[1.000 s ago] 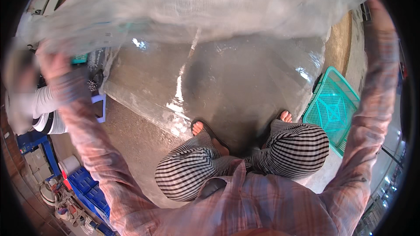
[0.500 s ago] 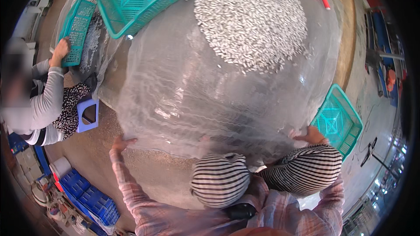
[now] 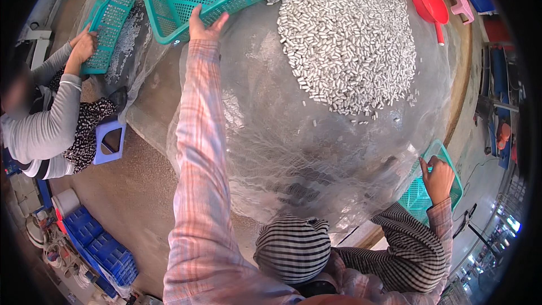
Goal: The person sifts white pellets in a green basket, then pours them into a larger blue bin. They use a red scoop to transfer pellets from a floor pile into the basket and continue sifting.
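My left arm stretches forward, and my left hand (image 3: 206, 27) is at the near rim of a large green plastic basket (image 3: 169, 35). Its fingers are apart, and I cannot make out a firm grip. At the right, my right hand (image 3: 437, 179) has its fingers curled at the rim of another green basket (image 3: 418, 199), partly hidden by the hand and my striped knee. Between the hands spreads a sheer grey net (image 3: 259, 152), wrinkled along its near part. On its far side lies a heap of small whitish capsule-shaped pieces (image 3: 350, 45).
At the left a person (image 3: 45, 130) holds a tilted green basket (image 3: 113, 28), near a purple stool (image 3: 108, 142). A red scoop (image 3: 432, 7) lies beyond the heap, near a pink stool (image 3: 460, 7). Blue crates (image 3: 104, 251) stand at the lower left.
My left hand has left the net's near left edge and reached forward to the large basket. My right hand has moved from the net's edge onto the right basket. The view has shifted.
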Tool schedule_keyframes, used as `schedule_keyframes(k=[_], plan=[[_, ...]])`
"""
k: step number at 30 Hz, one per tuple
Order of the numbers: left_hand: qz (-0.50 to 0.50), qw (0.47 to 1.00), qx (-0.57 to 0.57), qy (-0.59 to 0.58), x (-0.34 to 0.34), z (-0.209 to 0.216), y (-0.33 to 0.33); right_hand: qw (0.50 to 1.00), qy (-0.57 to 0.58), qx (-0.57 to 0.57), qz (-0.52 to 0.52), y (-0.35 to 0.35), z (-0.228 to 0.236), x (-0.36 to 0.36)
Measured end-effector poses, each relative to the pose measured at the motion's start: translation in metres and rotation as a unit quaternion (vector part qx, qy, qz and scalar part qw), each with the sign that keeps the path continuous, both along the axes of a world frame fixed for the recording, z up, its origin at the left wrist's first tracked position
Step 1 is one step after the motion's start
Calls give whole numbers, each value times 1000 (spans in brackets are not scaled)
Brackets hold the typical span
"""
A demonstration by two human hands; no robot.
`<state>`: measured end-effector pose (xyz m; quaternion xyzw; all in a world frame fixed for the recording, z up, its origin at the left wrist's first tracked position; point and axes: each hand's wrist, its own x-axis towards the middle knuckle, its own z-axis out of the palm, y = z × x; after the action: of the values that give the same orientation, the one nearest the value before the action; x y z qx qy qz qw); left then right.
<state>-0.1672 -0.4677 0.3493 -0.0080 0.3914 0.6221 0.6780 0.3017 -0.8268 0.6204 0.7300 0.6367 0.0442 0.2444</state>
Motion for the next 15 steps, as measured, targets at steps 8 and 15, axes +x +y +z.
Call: schedule_keyframes(k=[8, 15], plan=[[-61, 988, -37, -139, -99, -29, -113, 996, 63, -25, -63, -13, 3, 41], [40, 987, -152, 5, -85, 84, -368, 979, 152, 24, -131, 64, -21, 146]])
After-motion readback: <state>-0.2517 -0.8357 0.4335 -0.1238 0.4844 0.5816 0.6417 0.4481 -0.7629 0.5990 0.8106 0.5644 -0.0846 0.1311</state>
